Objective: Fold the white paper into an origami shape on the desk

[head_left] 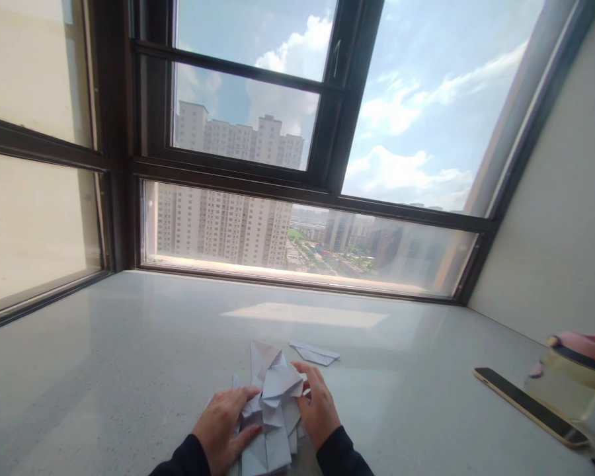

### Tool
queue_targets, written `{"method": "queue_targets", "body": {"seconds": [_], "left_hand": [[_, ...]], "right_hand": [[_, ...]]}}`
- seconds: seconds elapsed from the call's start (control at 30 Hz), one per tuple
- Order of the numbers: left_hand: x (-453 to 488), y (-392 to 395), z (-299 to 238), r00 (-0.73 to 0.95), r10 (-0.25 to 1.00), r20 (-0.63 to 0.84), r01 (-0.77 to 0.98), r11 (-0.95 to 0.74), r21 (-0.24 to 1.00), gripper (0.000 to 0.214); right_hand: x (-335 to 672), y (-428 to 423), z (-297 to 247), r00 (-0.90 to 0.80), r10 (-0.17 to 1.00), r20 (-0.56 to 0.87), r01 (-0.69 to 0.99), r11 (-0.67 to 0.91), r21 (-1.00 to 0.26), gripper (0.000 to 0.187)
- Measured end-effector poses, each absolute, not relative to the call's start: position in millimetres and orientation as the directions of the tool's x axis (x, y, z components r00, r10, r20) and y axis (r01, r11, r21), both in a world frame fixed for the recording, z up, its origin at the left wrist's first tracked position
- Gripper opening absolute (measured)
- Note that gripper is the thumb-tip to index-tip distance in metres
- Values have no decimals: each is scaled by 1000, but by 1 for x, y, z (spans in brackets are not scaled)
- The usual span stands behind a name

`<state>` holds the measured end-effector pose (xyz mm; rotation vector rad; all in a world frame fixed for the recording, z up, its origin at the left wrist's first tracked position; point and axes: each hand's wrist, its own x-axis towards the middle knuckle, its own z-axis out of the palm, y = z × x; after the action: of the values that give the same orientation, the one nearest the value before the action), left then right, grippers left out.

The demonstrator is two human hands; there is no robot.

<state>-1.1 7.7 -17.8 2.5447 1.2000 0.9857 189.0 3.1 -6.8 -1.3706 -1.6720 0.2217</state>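
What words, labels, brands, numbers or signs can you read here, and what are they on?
None can be read.
Folded white paper between the hands: no writing visible.
Loose folded strip beyond it: no legible print.
Phone at the right: dark screen, nothing readable.
Bottle with the pink lid: too blurred to tell whether it is marked.
Buildings outside: too far off to read any sign.

Left hand (pixel 225 418) is palm-down, thumb (pixel 248 434) and index finger (pixel 244 393) kinda spread apart. Right hand (pixel 320 406) sits across from it, fingers (pixel 311 373) bent. Both arms (pixel 184 457) angle inward, dark sleeves (pixel 344 453) down to the wrists (pixel 330 431).
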Motion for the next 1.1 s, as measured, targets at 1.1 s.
{"method": "queue_targets", "body": {"seconds": [1.1], "left_hand": [[-2,8,-20,264,820,507,824,-465,323,40]], "right_hand": [[211,20,-27,46,817,575,934,169,-315,40]]}}
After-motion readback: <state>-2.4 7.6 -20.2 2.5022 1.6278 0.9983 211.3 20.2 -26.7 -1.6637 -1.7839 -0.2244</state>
